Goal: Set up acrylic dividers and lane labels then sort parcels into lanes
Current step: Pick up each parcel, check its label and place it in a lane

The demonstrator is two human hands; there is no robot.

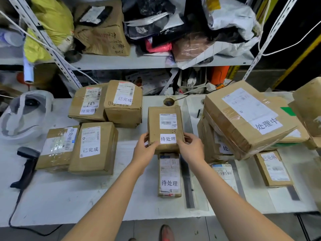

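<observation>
Your left hand (145, 150) and right hand (192, 148) each grip a near corner of the brown parcel (165, 122), with fingers curled round its edges. The parcel is over the middle of the white table (69, 197), its long side runs straight away from you, and its white label (168, 138) is at your end, right way up. Its near end is over a second parcel (169, 174) that points the same way, just left of a clear divider (189, 180).

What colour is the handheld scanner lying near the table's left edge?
Black. The scanner shows best in the head view, the only one available.
</observation>
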